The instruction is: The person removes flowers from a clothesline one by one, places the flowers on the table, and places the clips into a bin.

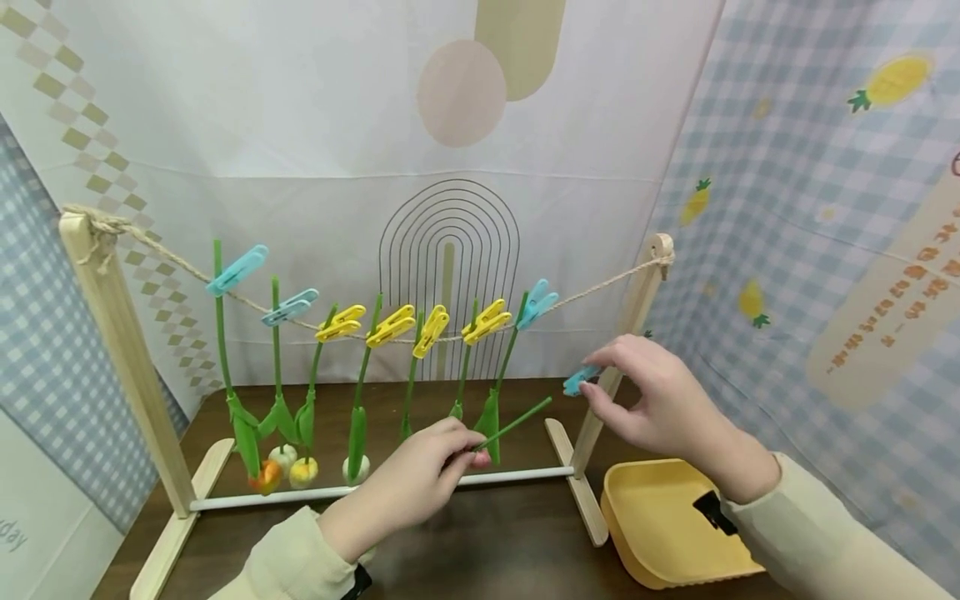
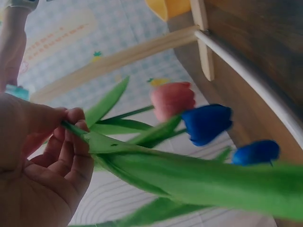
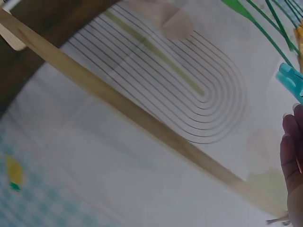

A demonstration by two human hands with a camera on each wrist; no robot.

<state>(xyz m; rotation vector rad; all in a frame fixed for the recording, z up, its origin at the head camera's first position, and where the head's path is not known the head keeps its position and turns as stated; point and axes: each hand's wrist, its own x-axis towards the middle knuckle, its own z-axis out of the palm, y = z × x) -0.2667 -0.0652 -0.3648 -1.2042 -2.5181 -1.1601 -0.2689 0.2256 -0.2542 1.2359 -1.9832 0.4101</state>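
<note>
In the head view my left hand (image 1: 416, 475) pinches the green stem of an artificial tulip (image 1: 521, 419), its upper end pointing up and right. The left wrist view shows the tulip's large green leaves (image 2: 189, 177) running from my fingers; its bloom lies outside that view. Further right, my right hand (image 1: 663, 396) pinches a blue clothespin (image 1: 576, 381) between thumb and fingers, a short way from the stem's tip. Behind both hands, a twine line (image 1: 600, 289) carries several tulips hung head down by blue and yellow clothespins (image 1: 392, 325).
A wooden frame (image 1: 123, 358) with a white bottom rod (image 1: 517, 477) stands on the dark brown table (image 1: 517, 542). The yellow basket (image 1: 667, 517) sits at the right, below my right forearm. Patterned cloth (image 1: 300, 108) hangs behind and at both sides.
</note>
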